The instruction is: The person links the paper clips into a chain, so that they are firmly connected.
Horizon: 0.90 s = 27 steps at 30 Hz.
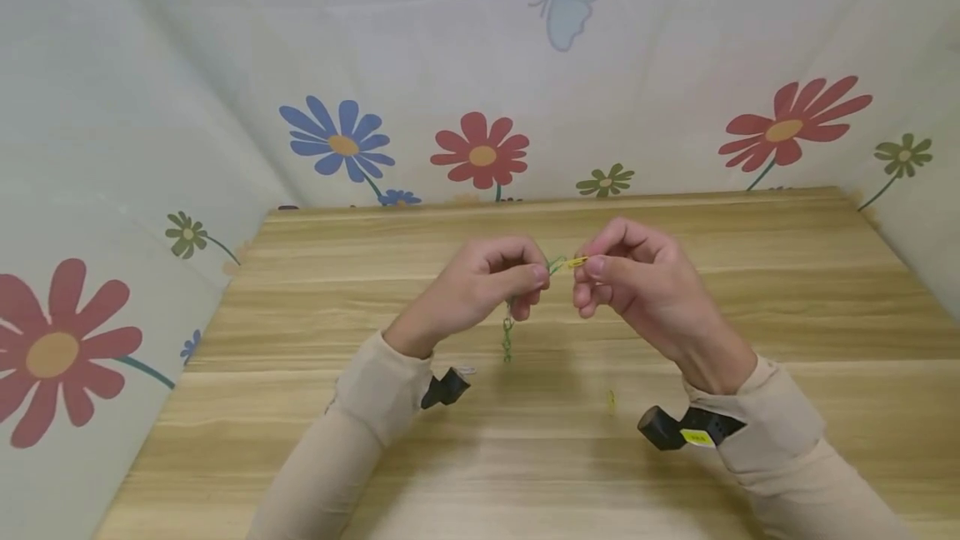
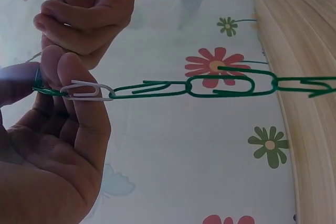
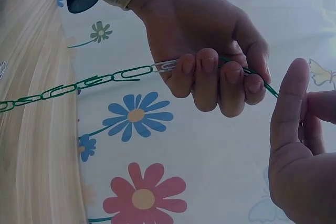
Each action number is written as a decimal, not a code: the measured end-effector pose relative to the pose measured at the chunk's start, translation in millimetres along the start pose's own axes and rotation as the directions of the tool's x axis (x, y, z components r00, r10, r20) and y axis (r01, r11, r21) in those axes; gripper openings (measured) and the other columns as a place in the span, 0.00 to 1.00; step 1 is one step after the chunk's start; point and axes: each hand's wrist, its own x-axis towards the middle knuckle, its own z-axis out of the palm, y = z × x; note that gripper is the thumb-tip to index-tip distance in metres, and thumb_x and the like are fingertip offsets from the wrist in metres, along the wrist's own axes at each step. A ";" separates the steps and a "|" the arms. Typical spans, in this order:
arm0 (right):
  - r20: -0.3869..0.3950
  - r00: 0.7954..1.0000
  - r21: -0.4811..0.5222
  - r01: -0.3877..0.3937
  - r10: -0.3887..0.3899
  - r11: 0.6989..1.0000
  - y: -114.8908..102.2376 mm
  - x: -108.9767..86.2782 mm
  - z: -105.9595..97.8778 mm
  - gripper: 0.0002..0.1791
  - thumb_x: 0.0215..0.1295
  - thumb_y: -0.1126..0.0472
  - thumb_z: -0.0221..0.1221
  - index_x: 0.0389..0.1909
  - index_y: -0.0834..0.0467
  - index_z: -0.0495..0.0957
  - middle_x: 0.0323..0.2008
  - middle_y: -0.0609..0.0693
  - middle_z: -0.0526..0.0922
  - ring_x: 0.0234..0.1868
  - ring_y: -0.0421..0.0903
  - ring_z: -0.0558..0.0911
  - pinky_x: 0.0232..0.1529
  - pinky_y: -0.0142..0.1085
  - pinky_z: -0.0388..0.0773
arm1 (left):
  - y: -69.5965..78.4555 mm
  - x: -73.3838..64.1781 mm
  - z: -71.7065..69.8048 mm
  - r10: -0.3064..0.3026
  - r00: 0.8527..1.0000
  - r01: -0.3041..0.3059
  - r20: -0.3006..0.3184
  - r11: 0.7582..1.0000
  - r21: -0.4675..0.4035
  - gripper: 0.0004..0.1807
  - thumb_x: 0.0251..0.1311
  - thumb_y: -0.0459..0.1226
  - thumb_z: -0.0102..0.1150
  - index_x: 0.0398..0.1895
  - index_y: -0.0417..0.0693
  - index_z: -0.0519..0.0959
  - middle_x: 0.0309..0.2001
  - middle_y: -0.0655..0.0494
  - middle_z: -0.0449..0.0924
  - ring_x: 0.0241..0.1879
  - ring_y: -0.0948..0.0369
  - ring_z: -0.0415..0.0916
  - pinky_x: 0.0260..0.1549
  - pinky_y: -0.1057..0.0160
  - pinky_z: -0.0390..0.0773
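My left hand (image 1: 487, 282) pinches a green paper clip (image 1: 557, 263) between thumb and fingers. From that hand hangs a chain of green paper clips (image 2: 220, 86), with one white paper clip (image 2: 88, 90) linked in close to the fingers. Facing it, my right hand (image 1: 648, 286) pinches a yellow paper clip (image 1: 577, 262) by thumb and forefinger. The yellow clip's tip is right at the end of the green one, between the two hands. In the right wrist view, the right fingers hide the yellow clip.
On the wooden table (image 1: 300, 290) a loose yellow paper clip (image 1: 611, 401) lies below the right hand. A white paper clip (image 1: 467, 370) lies beside the left wrist camera (image 1: 446, 388). A flower-printed cloth (image 1: 660, 132) stands behind the table's far edge.
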 end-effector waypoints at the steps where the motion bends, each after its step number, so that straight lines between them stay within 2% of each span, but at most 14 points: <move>1: -0.002 1.000 -0.011 0.001 -0.001 1.000 0.3 0.2 0.7 0.14 0.70 0.80 0.45 0.39 0.65 0.78 0.34 0.56 0.84 0.30 0.46 0.85 0.33 0.37 0.84 | 0.1 -0.2 0.4 0.002 1.000 -0.002 0.003 1.000 0.003 0.09 0.71 0.31 0.52 0.31 0.39 0.76 0.24 0.44 0.72 0.21 0.51 0.72 0.24 0.59 0.78; 4: -0.027 1.000 -0.045 0.003 -0.004 0.999 1.2 0.8 2.5 0.13 0.71 0.79 0.47 0.39 0.65 0.79 0.34 0.54 0.83 0.26 0.45 0.82 0.29 0.34 0.81 | 1.2 -0.4 1.0 0.013 1.000 -0.013 0.007 1.000 0.017 0.09 0.71 0.32 0.51 0.31 0.40 0.75 0.23 0.45 0.71 0.20 0.51 0.71 0.23 0.59 0.76; 9: -0.085 0.996 -0.100 0.001 -0.010 0.995 3.2 0.1 5.2 0.11 0.72 0.77 0.50 0.41 0.63 0.80 0.26 0.51 0.78 0.21 0.44 0.74 0.22 0.32 0.74 | 3.2 -0.6 0.8 0.015 1.000 -0.015 0.013 0.999 0.033 0.09 0.72 0.32 0.51 0.31 0.40 0.76 0.23 0.46 0.71 0.20 0.51 0.70 0.21 0.59 0.73; 15: -0.123 0.992 -0.178 -0.012 -0.010 0.984 6.0 -0.4 7.0 0.11 0.71 0.76 0.53 0.40 0.61 0.81 0.26 0.50 0.76 0.21 0.44 0.74 0.22 0.32 0.74 | 5.8 -1.6 0.0 0.016 1.000 -0.017 0.023 0.999 0.048 0.09 0.73 0.32 0.51 0.32 0.41 0.76 0.23 0.46 0.71 0.20 0.51 0.71 0.22 0.59 0.72; 19: -0.156 0.987 -0.242 -0.010 -0.029 0.970 4.6 -1.0 7.3 0.09 0.71 0.76 0.53 0.39 0.62 0.80 0.26 0.51 0.75 0.21 0.45 0.74 0.22 0.33 0.75 | 6.8 -1.7 -1.8 0.016 0.999 -0.017 0.029 1.000 0.021 0.09 0.73 0.33 0.51 0.32 0.41 0.76 0.23 0.45 0.71 0.20 0.51 0.71 0.22 0.59 0.74; 23: -0.203 0.979 -0.324 -0.034 -0.034 0.946 0.6 -2.0 8.1 0.06 0.71 0.75 0.54 0.38 0.64 0.78 0.27 0.52 0.74 0.21 0.46 0.74 0.22 0.34 0.76 | 6.4 -3.1 -5.1 0.024 0.999 -0.023 0.023 1.000 -0.017 0.10 0.72 0.34 0.51 0.31 0.38 0.74 0.24 0.44 0.70 0.20 0.52 0.70 0.23 0.60 0.75; 27: -0.236 0.971 -0.429 -0.065 -0.043 0.901 -4.0 -2.3 9.7 0.05 0.71 0.75 0.55 0.37 0.65 0.77 0.27 0.56 0.74 0.20 0.48 0.75 0.22 0.36 0.78 | 5.6 -4.0 -7.7 0.033 0.999 -0.033 0.016 0.999 -0.017 0.10 0.72 0.34 0.52 0.31 0.39 0.74 0.24 0.43 0.69 0.20 0.53 0.70 0.23 0.61 0.74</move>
